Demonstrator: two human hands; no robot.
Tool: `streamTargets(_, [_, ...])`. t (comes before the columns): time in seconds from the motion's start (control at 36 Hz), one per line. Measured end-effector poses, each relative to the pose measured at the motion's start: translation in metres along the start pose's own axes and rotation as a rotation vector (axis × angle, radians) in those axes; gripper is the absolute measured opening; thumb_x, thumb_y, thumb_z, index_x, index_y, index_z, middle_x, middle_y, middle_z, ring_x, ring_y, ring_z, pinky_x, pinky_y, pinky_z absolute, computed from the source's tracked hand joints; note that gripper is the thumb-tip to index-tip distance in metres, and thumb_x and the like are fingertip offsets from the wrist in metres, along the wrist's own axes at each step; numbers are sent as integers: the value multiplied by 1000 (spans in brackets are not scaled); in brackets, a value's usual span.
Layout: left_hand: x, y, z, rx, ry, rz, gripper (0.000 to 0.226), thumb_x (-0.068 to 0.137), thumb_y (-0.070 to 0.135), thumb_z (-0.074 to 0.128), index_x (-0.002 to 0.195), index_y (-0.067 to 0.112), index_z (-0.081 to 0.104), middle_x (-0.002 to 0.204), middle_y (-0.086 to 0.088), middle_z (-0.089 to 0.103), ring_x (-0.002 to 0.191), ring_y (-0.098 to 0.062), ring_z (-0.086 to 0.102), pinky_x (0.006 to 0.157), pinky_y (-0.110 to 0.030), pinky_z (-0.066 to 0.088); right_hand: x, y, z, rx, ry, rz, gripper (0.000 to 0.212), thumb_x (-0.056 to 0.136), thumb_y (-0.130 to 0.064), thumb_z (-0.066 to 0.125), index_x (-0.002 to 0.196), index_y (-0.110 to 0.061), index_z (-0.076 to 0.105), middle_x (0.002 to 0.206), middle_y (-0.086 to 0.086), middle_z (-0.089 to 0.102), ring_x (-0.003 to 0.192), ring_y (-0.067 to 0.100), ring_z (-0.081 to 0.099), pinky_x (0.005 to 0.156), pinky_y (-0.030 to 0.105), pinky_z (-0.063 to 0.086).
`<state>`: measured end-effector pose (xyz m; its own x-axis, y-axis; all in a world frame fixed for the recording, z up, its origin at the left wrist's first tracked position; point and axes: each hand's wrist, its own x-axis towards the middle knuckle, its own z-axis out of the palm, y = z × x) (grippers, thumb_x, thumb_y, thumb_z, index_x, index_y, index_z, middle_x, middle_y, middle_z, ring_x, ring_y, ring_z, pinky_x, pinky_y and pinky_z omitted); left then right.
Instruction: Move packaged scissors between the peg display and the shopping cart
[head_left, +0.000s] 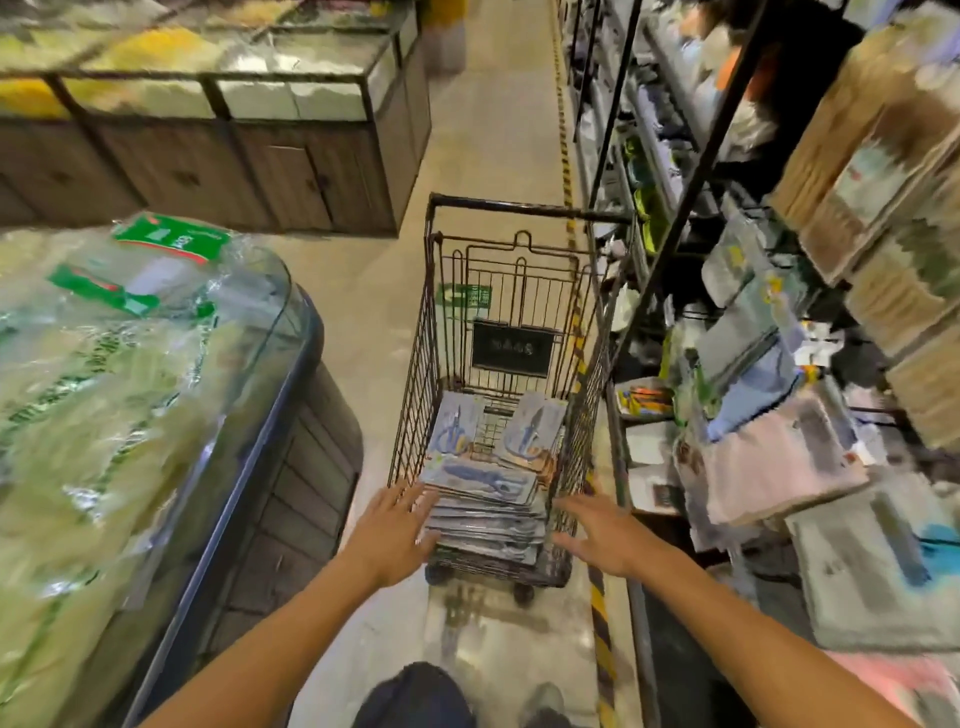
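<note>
Cart (441, 332) of packaged scissors (485, 499), both hands reaching in.

Scissors: flat carded packs, stacked at the near end of the cart, two more leaning further in. Left hand (392, 530): fingers spread, at the stack's left edge, gripping nothing. Right hand (597, 535): open, at the stack's right side near the wire wall, empty. Hands set wide either side, likely to square up or lift several packs together. Shelves (753, 364) of goods stand just right of the cart; pegs there too blurred to pick out.
</note>
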<state>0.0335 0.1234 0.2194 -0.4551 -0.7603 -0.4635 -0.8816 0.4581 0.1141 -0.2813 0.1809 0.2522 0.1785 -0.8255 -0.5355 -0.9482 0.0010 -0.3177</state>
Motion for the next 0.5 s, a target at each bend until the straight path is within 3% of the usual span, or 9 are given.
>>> streamTargets(0.17, [56, -12, 17, -86, -56, -43, 98, 77, 68, -6, 162, 23, 13, 170, -7, 9, 157, -30, 5, 128, -42, 3, 51, 10, -5, -2, -55, 12, 60, 101, -50, 49, 153, -22, 37, 156, 6, 42, 142, 26, 39, 117, 37, 31])
streamTargets(0.31, [105, -31, 34, -98, -62, -29, 74, 99, 57, 19, 162, 20, 10, 170, -9, 7, 156, -32, 6, 127, -43, 4, 91, 10, -1, -21, -145, 52, 61, 103, -47, 45, 157, -22, 28, 163, 6, 28, 149, 28, 27, 119, 38, 26])
streamTargets(0.39, [127, -38, 38, -150, -95, -36, 68, 106, 52, 31, 163, 20, 10, 170, -8, 6, 157, -31, 4, 127, -43, 4, 115, 17, 6, -15, -161, 72, 60, 103, -43, 49, 156, -21, 30, 162, 4, 32, 149, 24, 28, 119, 35, 27])
streamTargets(0.5, [150, -48, 47, -148, -149, -36, 69, 106, 50, 32, 163, 19, 8, 170, -8, 6, 156, -31, 5, 127, -44, 5, 147, 22, 10, -9, -223, 86, 61, 105, -43, 44, 158, -19, 25, 163, 5, 29, 151, 25, 24, 120, 35, 21])
